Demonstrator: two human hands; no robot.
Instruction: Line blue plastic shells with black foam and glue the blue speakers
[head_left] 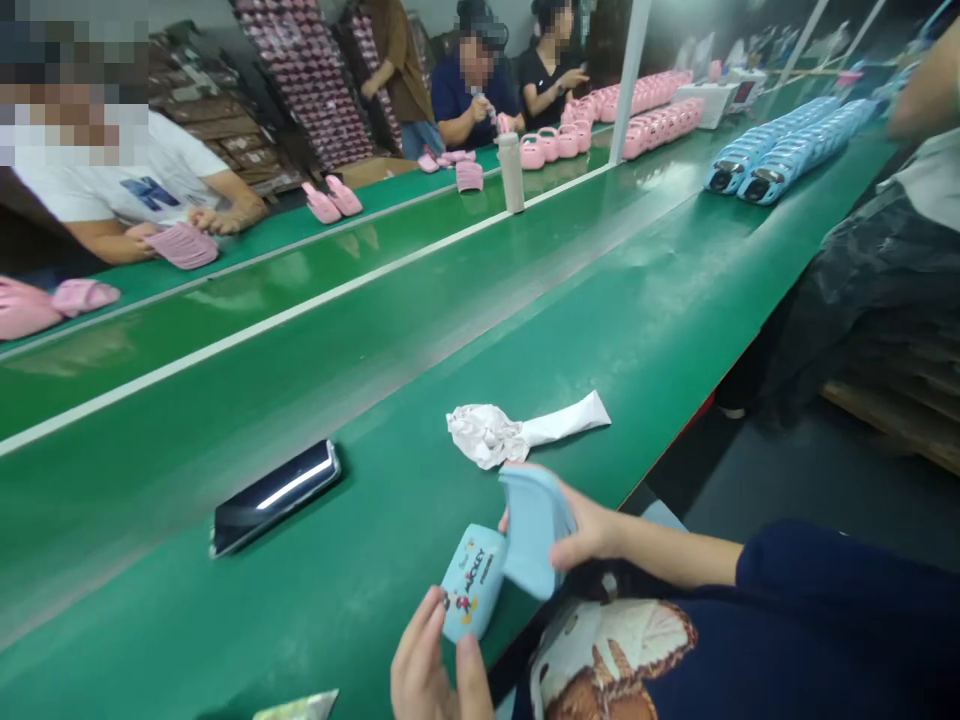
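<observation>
My left hand (pixel 431 660) grips the lower left edge of a light blue plastic panel (pixel 487 575) between thumb and fingers. Its face carries a cartoon print and the word "MICKEY". Wrapped round a light blue curved plastic piece (pixel 534 525) is my right hand (pixel 589 530); the piece is tilted up, and its lower left side meets or overlaps the printed panel. Whether the two are joined I cannot tell. Just beyond my right hand, a crumpled white paper (pixel 487 435) lies on the green table (pixel 405 480) with a flat white strip (pixel 570 420) extending from it.
A black phone (pixel 277 497) lies to the left. Rows of blue camera-shaped cases (pixel 780 160) stand far right, pink ones (pixel 660 125) further back. A beige bottle (pixel 511 172) stands by a white post (pixel 628 85). Several people sit across the table; another person's arm shows at right.
</observation>
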